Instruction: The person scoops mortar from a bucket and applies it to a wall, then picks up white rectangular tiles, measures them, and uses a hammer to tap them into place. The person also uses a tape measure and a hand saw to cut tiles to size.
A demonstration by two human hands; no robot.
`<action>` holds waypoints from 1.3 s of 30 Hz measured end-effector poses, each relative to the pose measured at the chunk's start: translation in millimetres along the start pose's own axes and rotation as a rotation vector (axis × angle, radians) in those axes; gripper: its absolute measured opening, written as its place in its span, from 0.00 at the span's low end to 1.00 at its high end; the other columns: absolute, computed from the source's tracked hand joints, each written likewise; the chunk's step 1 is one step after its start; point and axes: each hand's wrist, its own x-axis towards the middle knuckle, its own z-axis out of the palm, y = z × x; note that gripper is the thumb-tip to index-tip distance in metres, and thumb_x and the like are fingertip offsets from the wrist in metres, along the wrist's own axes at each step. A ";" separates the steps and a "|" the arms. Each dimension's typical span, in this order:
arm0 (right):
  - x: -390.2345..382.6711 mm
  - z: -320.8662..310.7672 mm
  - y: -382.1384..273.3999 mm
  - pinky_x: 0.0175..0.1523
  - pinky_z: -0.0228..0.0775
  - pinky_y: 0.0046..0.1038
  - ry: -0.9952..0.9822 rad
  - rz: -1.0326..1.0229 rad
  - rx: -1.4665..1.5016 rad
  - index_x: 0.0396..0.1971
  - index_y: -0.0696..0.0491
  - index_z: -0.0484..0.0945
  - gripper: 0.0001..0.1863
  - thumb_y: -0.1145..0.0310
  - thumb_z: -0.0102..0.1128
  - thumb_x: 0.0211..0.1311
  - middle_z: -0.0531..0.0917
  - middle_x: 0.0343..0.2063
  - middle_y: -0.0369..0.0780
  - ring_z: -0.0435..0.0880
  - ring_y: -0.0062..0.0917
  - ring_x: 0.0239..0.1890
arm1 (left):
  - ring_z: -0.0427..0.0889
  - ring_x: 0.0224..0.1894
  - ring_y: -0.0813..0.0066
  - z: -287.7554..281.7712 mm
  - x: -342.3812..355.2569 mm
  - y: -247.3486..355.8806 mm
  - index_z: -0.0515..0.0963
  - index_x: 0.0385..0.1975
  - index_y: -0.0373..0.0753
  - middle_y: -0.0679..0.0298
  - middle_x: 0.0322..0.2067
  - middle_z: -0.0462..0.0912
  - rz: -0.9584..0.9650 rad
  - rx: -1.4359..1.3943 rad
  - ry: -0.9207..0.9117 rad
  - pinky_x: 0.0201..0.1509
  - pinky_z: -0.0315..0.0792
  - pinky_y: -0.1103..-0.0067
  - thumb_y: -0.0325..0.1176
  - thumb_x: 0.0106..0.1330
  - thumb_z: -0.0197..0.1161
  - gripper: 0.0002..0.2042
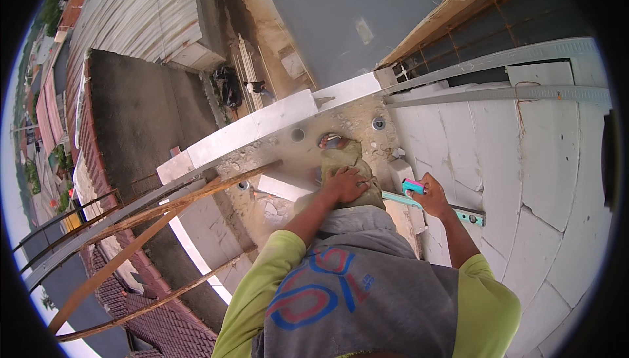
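Observation:
My left hand [346, 185] rests flat on my bent leg [354, 159], fingers spread, with nothing held. Held out to the right, my right hand [431, 199] is closed around a small teal and pink tape measure [413, 187]. No drawn-out blade can be made out. Below that hand and forearm a teal spirit level [470, 217] stretches from beside my leg toward the pale block wall; whether the hand touches it I cannot tell. My sandalled foot [332, 140] stands on the dusty surface ahead.
White blocks [252, 128] form a low edge ahead, with a long drop beyond, where a person [257, 87] is below. Wooden poles [164, 204] cross at left. A pale block wall [517, 161] rises at right beside metal channels [498, 96]. Pipe openings [298, 135] and rubble dot the floor.

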 end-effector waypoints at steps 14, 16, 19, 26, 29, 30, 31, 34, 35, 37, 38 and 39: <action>175.9 137.0 -21.5 0.46 0.89 0.31 -0.199 0.343 0.784 0.68 0.51 0.73 0.22 0.71 0.67 0.80 0.88 0.50 0.41 0.91 0.24 0.44 | 0.77 0.72 0.39 1.0 108.7 -58.8 0.60 0.82 0.36 0.39 0.72 0.75 0.239 -0.384 0.337 0.74 0.74 0.55 0.46 0.60 0.84 0.53; 200.1 144.9 -21.2 0.47 0.88 0.30 -0.296 0.434 0.907 0.69 0.51 0.73 0.22 0.71 0.66 0.80 0.87 0.51 0.40 0.90 0.23 0.45 | 0.80 0.69 0.38 9.8 125.5 -88.6 0.59 0.82 0.34 0.39 0.70 0.76 0.126 -0.438 0.291 0.70 0.78 0.57 0.45 0.60 0.85 0.53; 223.2 157.2 -37.7 0.51 0.88 0.31 -0.390 0.509 0.744 0.69 0.51 0.74 0.22 0.71 0.66 0.80 0.85 0.54 0.40 0.88 0.23 0.48 | 0.81 0.68 0.42 23.3 137.8 -105.8 0.58 0.81 0.33 0.40 0.70 0.76 0.069 -0.493 0.300 0.71 0.77 0.60 0.41 0.60 0.86 0.53; 258.0 162.6 27.6 0.64 0.85 0.45 -0.318 0.596 1.254 0.76 0.44 0.65 0.30 0.72 0.64 0.80 0.82 0.62 0.41 0.87 0.31 0.62 | 0.75 0.73 0.63 42.2 176.8 -130.0 0.52 0.83 0.35 0.51 0.79 0.66 0.163 -1.383 0.358 0.78 0.72 0.67 0.21 0.74 0.72 0.43; 265.5 167.2 39.3 0.67 0.82 0.48 -0.270 0.535 1.436 0.75 0.42 0.66 0.26 0.70 0.59 0.83 0.81 0.63 0.41 0.85 0.35 0.64 | 0.79 0.70 0.67 27.8 207.1 -105.7 0.55 0.82 0.34 0.53 0.75 0.72 0.143 -1.483 0.329 0.74 0.74 0.70 0.24 0.75 0.71 0.40; 268.4 170.4 44.2 0.67 0.81 0.48 -0.234 0.531 1.474 0.75 0.41 0.66 0.25 0.68 0.57 0.84 0.80 0.64 0.41 0.84 0.36 0.65 | 0.80 0.67 0.67 27.6 220.0 -104.2 0.55 0.82 0.34 0.53 0.74 0.74 0.108 -1.454 0.333 0.72 0.76 0.70 0.24 0.76 0.70 0.39; 269.9 170.3 47.8 0.66 0.81 0.46 -0.234 0.522 1.389 0.75 0.41 0.67 0.25 0.68 0.58 0.84 0.80 0.64 0.40 0.84 0.35 0.63 | 0.82 0.65 0.68 27.2 231.1 -102.4 0.55 0.82 0.34 0.53 0.72 0.76 0.078 -1.426 0.339 0.70 0.77 0.71 0.24 0.77 0.68 0.38; 277.3 164.1 67.2 0.62 0.81 0.40 -0.149 0.336 0.826 0.72 0.42 0.72 0.22 0.67 0.59 0.84 0.80 0.64 0.39 0.85 0.31 0.59 | 0.87 0.58 0.65 24.8 244.3 -105.1 0.55 0.81 0.35 0.53 0.64 0.83 0.029 -1.291 0.357 0.64 0.80 0.70 0.25 0.76 0.67 0.37; 283.9 160.7 82.1 0.60 0.81 0.38 -0.064 0.173 0.433 0.71 0.43 0.75 0.21 0.66 0.59 0.84 0.81 0.62 0.38 0.85 0.29 0.58 | 0.88 0.56 0.63 22.9 245.9 -106.4 0.54 0.81 0.35 0.53 0.61 0.85 0.020 -1.237 0.363 0.63 0.81 0.69 0.26 0.76 0.67 0.37; 300.6 160.4 76.3 0.56 0.81 0.33 -0.046 0.171 0.301 0.66 0.46 0.80 0.17 0.66 0.61 0.83 0.83 0.57 0.37 0.85 0.24 0.54 | 0.90 0.55 0.56 18.7 245.5 -118.9 0.56 0.78 0.35 0.50 0.57 0.87 0.026 -0.970 0.365 0.62 0.81 0.66 0.29 0.73 0.71 0.38; 310.6 152.2 45.2 0.54 0.82 0.31 -0.123 0.338 0.551 0.63 0.48 0.82 0.15 0.65 0.62 0.83 0.84 0.54 0.36 0.86 0.22 0.51 | 0.90 0.55 0.53 17.5 243.5 -127.7 0.57 0.76 0.35 0.48 0.54 0.88 0.020 -0.838 0.372 0.62 0.81 0.64 0.30 0.71 0.73 0.38; 315.5 146.1 26.4 0.51 0.82 0.29 -0.182 0.514 0.797 0.60 0.51 0.85 0.14 0.65 0.63 0.82 0.86 0.51 0.36 0.86 0.20 0.49 | 0.90 0.54 0.50 13.6 241.9 -128.6 0.60 0.73 0.35 0.47 0.51 0.88 -0.016 -0.773 0.350 0.60 0.81 0.63 0.31 0.70 0.74 0.36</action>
